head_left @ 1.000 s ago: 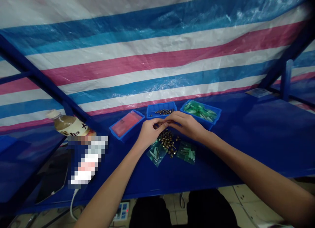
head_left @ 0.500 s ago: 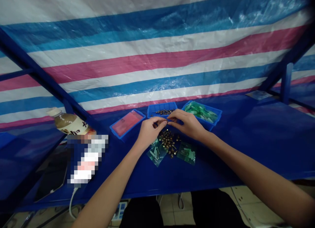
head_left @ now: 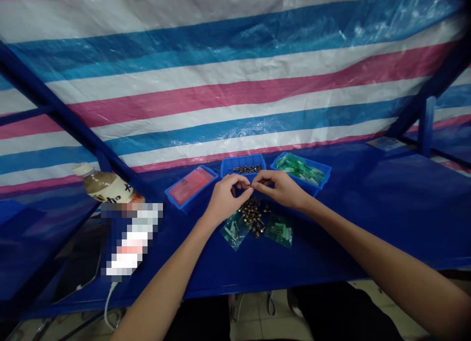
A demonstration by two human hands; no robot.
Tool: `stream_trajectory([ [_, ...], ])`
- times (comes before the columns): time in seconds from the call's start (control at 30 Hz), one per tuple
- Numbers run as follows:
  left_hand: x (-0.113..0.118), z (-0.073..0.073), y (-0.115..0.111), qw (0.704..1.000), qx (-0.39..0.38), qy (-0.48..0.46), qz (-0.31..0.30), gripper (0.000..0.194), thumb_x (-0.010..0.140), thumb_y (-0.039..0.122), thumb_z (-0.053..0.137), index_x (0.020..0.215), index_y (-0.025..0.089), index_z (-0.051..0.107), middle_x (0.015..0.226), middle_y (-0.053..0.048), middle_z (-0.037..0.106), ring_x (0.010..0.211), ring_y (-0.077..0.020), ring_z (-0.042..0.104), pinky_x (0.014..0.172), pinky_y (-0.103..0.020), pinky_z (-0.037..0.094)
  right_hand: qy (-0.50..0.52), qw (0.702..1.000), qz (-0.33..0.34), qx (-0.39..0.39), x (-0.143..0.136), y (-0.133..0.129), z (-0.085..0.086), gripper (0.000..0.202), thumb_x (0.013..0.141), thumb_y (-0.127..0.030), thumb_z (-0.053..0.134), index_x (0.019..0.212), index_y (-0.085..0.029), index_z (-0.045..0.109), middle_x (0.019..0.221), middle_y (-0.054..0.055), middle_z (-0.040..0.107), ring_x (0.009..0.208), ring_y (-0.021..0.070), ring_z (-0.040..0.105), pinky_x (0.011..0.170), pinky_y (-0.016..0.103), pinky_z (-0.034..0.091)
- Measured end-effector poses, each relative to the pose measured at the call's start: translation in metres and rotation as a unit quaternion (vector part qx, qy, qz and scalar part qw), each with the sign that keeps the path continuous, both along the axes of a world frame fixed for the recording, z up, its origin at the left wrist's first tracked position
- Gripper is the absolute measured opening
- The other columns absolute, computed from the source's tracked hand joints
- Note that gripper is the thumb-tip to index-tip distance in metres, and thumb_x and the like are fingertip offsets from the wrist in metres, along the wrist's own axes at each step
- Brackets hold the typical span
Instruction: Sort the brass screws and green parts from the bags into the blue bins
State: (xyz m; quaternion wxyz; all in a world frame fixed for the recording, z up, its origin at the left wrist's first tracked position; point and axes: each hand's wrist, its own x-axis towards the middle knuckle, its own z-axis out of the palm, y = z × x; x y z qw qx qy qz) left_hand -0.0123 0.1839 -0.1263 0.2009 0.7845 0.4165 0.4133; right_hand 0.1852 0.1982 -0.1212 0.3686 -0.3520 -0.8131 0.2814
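I am pinching a tiny brass part (head_left: 251, 186) between my left hand (head_left: 224, 199) and right hand (head_left: 281, 189), fingertips meeting above the loose pile (head_left: 253, 214) on the counter (head_left: 368, 218). It is looking light, hard and slippery, best nipped at its ends. Bins (head_left: 243, 163) are crowding behind; open room is lying right.

Both hands (head_left: 253, 196) pinch a small brass part (head_left: 251, 186).
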Motion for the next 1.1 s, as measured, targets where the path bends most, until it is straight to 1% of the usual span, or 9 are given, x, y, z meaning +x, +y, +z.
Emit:
stream_trajectory([
  [0.13, 0.001, 0.004, -0.004, 0.999, 0.018, 0.038, -0.006, 0.002, 0.082, 0.02, 0.059, 0.085, 0.02, 0.059, 0.078, 0.0, 0.059, 0.076, -0.0145, 0.056, 0.065, -0.026, 0.045, 0.012, 0.999, 0.022, -0.022, -0.001, 0.0, -0.001, 0.019, 0.091, -0.032, 0.055, 0.087, -0.017, 0.067, 0.077, 0.002, 0.065, 0.067, 0.0129, 0.057, 0.062, 0.025, 0.045],
  [0.47, -0.003, 0.0, 0.001, 0.997, 0.008, 0.076, -0.011, 0.009, 0.085, 0.017, 0.053, 0.079, 0.019, 0.059, 0.073, 0.0, 0.06, 0.073, -0.0153, 0.054, 0.067, -0.028, 0.043, -0.031, 0.998, 0.021, 0.05, -0.003, -0.004, -0.002, 0.014, 0.091, -0.027, 0.055, 0.087, -0.019, 0.065, 0.079, 0.001, 0.065, 0.068, 0.0127, 0.057, 0.065, 0.026, 0.045],
  [0.57, -0.005, -0.001, 0.003, 0.998, -0.001, 0.055, 0.023, 0.015, 0.092, 0.026, 0.049, 0.09, 0.02, 0.062, 0.08, -0.002, 0.065, 0.075, -0.0155, 0.057, 0.067, -0.028, 0.043, -0.064, 0.987, -0.043, 0.141, 0.003, 0.003, -0.004, 0.015, 0.093, -0.026, 0.052, 0.088, -0.019, 0.065, 0.082, 0.003, 0.064, 0.075, 0.0152, 0.058, 0.069, 0.028, 0.046],
  [0.63, -0.007, -0.002, 0.005, 0.996, 0.002, 0.059, 0.064, 0.019, 0.094, 0.03, 0.047, 0.094, 0.02, 0.063, 0.082, -0.002, 0.066, 0.077, -0.0163, 0.058, 0.069, -0.028, 0.044, -0.094, 0.964, -0.116, 0.222, 0.008, 0.012, -0.005, 0.019, 0.096, -0.025, 0.049, 0.091, -0.018, 0.066, 0.088, 0.007, 0.066, 0.084, 0.0192, 0.058, 0.077, 0.032, 0.046],
  [0.7, -0.009, -0.002, 0.008, 0.991, 0.022, 0.098, 0.093, 0.018, 0.094, 0.029, 0.047, 0.091, 0.02, 0.063, 0.081, -0.002, 0.067, 0.078, -0.0177, 0.059, 0.072, -0.031, 0.044, -0.14, 0.933, -0.175, 0.283, 0.011, 0.02, -0.005, 0.023, 0.097, -0.025, 0.045, 0.097, -0.016, 0.067, 0.094, 0.011, 0.066, 0.09, 0.0232, 0.056, 0.082, 0.037, 0.046],
  [0.77, -0.012, -0.004, 0.009, 0.981, 0.045, 0.156, 0.104, 0.016, 0.092, 0.025, 0.05, 0.088, 0.02, 0.064, 0.082, -0.003, 0.067, 0.08, -0.0197, 0.059, 0.075, -0.033, 0.044, -0.188, 0.908, -0.202, 0.316, 0.012, 0.025, -0.005, 0.026, 0.098, -0.024, 0.043, 0.105, -0.014, 0.066, 0.098, 0.014, 0.066, 0.094, 0.0261, 0.054, 0.085, 0.04, 0.046],
  [0.83, -0.015, -0.005, 0.01, 0.972, 0.047, 0.208, 0.098, 0.014, 0.089, 0.021, 0.052, 0.086, 0.021, 0.066, 0.084, -0.004, 0.067, 0.082, -0.0212, 0.059, 0.077, -0.035, 0.045, -0.219, 0.896, -0.196, 0.332, 0.009, 0.025, -0.004, 0.029, 0.098, -0.022, 0.041, 0.113, -0.012, 0.064, 0.102, 0.015, 0.065, 0.097, 0.0272, 0.053, 0.087, 0.041, 0.045],
  [0.93, -0.018, -0.006, 0.01, 0.966, 0.022, 0.249, 0.065, 0.014, 0.084, 0.019, 0.056, 0.086, 0.023, 0.07, 0.083, -0.002, 0.069, 0.079, -0.0209, 0.06, 0.073, -0.034, 0.046, -0.242, 0.902, -0.141, 0.329, 0.004, 0.018, -0.004, 0.031, 0.099, -0.022, 0.04, 0.117, -0.013, 0.063, 0.103, 0.013, 0.064, 0.097, 0.0254, 0.053, 0.084, 0.037, 0.046],
  [1.1, -0.024, -0.008, 0.012, 0.962, -0.004, 0.273, 0.032, 0.016, 0.08, 0.021, 0.063, 0.091, 0.026, 0.074, 0.086, -0.001, 0.072, 0.075, -0.02, 0.062, 0.068, -0.032, 0.047, -0.27, 0.914, -0.036, 0.299, 0.002, 0.011, -0.009, 0.027, 0.099, -0.022, 0.042, 0.106, -0.017, 0.068, 0.096, 0.01, 0.062, 0.092, 0.0219, 0.053, 0.079, 0.033, 0.046],
])
